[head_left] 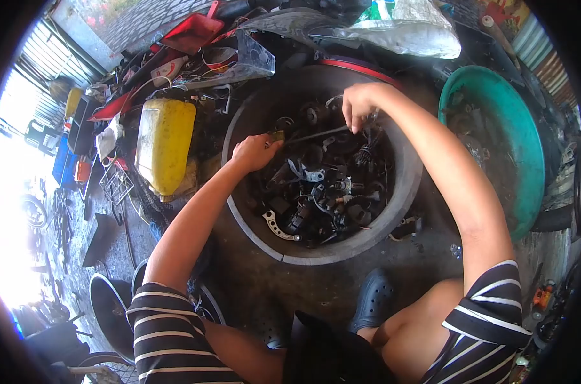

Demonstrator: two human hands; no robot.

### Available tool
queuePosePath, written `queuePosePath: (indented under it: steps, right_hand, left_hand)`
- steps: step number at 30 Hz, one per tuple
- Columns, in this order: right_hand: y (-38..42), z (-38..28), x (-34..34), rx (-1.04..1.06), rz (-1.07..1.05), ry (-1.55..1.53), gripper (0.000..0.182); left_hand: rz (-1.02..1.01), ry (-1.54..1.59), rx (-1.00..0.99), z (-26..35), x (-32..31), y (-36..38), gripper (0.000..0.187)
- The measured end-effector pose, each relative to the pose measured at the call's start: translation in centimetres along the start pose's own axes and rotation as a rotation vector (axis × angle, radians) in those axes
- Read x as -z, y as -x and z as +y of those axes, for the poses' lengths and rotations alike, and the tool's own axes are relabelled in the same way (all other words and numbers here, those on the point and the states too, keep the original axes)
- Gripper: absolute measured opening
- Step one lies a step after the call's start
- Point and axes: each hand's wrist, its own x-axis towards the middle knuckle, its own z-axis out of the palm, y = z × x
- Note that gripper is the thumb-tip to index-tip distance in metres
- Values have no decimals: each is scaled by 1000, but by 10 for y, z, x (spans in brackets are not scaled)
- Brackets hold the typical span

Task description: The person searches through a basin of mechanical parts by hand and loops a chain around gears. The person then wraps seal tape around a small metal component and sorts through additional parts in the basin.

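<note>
A large dark round tub [255,240] of mixed metal and plastic parts sits in front of me. Over its left side, my left hand [255,152] is closed on a small yellowish piece [278,136]. A thin grey strip [322,134] stretches from near that piece toward my right hand [362,105], whose fingers point down and pinch its far end. Below my hands lie a silver curved bracket [279,229] with holes, a shiny metal part [313,174] and several black parts. Whether the strip joins the yellowish piece is hard to make out.
A green basin [524,160] with small parts stands to the right. On the left are a yellow jerrycan [166,147] and a dark bucket [108,307]. Behind the tub lie a red dustpan [194,32] and a white sack [412,32]. Clogs [372,301] show near my knees.
</note>
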Motion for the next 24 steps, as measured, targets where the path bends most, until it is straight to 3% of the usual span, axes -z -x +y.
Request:
queuePosePath:
  steps: [2,3,5,6,8,10,11,13,16,19,22,24]
  right_hand:
    - [2,5,2,21,232,41,20]
    - [1,4,0,19,231,38,20]
    - [-1,0,-7,-94,539,70,18]
    - [-6,1,-14,-97,537,69,18]
    - [-17,2,-28,-154,733,397,19]
    - [-15,-6,-32,-128,544,375,22]
    - [-14,-11,-33,-110,386,319,25]
    - [-6,-31,-39,-75,72,320,34]
    - [-48,-34,-85,-79,-518,402,44]
    - [-11,-59,-104,-61,-524,659,44]
    - [10,-53,-120,45,-106,517,35]
    - [11,-48,-122,91,-98,494,35]
  left_hand:
    - [30,11,-2,1,-2,-1,42]
    - [48,23,29,1,-1,-1,41]
    - [66,35,57,0,-2,-2,40]
    - [95,0,60,-2,-5,-4,39]
    - [123,-32,60,-2,-8,-5,39]
    - [137,-140,-76,0,-10,-2,35]
    - [133,-138,-75,1,-12,-1,35]
    - [-64,-7,-138,11,-13,1,26]
    - [-92,-2,-181,26,-19,6,23]
    - [-71,-11,-213,26,-24,4,24]
    - [-40,4,-227,25,-24,1,25]
    - [-19,22,-225,24,-23,-1,24]
